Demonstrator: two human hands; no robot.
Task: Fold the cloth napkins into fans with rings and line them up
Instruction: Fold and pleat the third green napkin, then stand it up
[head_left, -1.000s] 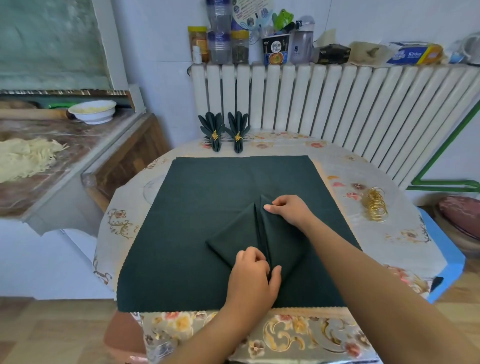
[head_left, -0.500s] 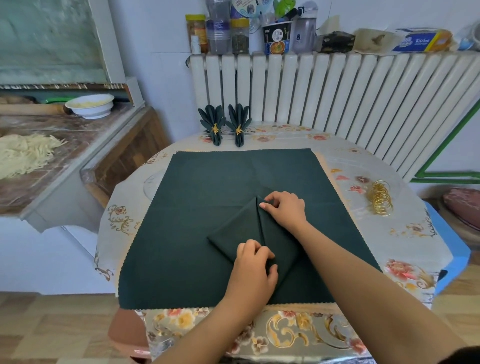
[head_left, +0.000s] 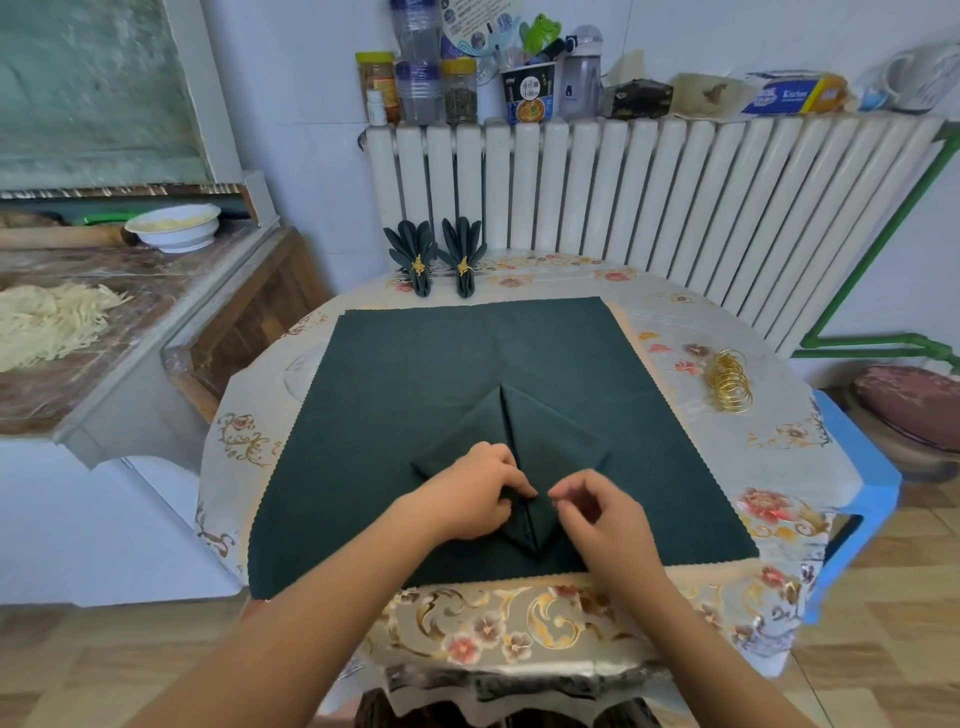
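A white radiator (head_left: 649, 208) stands by the wall behind a round counter (head_left: 727, 467) with a flowery shiny cover. A big dark green cloth (head_left: 415, 389) lies flat across the middle of the counter. On it, near the front edge, sits a dark green napkin folded into a kite shape (head_left: 545, 436). The left hand (head_left: 467, 493) presses on the napkin's left side, its grip curled and pinching the fold near the middle crease. The right hand (head_left: 597, 509) is just beside it, over the napkin's right side; its fingers are bent, but I cannot tell if they hold the cloth. Two finished green napkin fans with gold rings (head_left: 436, 257) stand side by side at the back edge. A pile of gold wire rings (head_left: 730, 382) lies near the right edge.
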